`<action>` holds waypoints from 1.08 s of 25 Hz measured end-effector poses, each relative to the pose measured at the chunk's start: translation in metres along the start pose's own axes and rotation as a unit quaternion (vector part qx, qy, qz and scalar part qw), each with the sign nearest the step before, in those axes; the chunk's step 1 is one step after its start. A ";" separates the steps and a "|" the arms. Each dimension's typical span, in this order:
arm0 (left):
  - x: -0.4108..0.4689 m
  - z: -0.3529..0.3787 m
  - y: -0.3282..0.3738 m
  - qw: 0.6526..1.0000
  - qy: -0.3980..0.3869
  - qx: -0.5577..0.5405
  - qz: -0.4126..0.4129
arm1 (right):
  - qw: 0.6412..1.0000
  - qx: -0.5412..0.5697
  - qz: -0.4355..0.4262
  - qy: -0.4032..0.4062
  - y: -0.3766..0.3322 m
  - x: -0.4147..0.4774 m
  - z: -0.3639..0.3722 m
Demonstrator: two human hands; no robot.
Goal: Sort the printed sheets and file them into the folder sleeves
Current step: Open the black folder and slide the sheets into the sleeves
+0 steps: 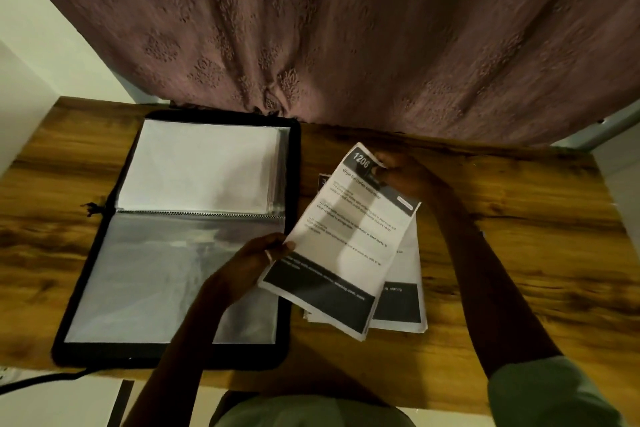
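A printed sheet headed "1206", with black bands at top and bottom, is lifted at a tilt above the table. My left hand pinches its lower left edge. My right hand pinches its top right corner. Beneath it a stack of printed sheets lies on the table. To the left an open black folder lies flat; its far sleeve holds white paper and its near clear sleeve looks see-through.
The wooden table extends to the right of the sheets. A brown patterned curtain hangs behind its far edge. A dark cable runs past the near left corner. White walls stand at left.
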State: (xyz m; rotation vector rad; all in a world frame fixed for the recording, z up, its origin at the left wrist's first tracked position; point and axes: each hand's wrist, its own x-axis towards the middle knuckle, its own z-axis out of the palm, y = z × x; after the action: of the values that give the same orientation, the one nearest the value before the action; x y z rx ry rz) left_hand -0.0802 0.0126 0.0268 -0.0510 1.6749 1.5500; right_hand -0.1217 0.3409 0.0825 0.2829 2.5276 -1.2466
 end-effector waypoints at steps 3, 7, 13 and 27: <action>-0.007 -0.001 -0.017 0.986 -0.005 -0.165 0.020 | 0.998 0.063 0.025 0.019 0.006 -0.005 -0.002; -0.007 0.008 -0.030 0.937 -0.014 -0.345 0.054 | 0.986 0.120 0.100 0.053 0.016 -0.011 0.001; -0.005 0.023 -0.040 0.985 0.040 -0.164 0.030 | 0.943 0.181 0.235 0.150 0.041 -0.024 0.013; -0.009 -0.014 -0.050 0.989 0.110 -0.002 0.095 | 0.946 -0.183 0.042 0.266 0.046 -0.070 0.095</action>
State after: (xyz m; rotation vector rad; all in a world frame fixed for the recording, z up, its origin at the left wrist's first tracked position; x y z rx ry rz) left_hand -0.0542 -0.0156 -0.0099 -0.0681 1.8943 1.7419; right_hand -0.0242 0.2898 0.0194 0.7084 3.0896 -0.7068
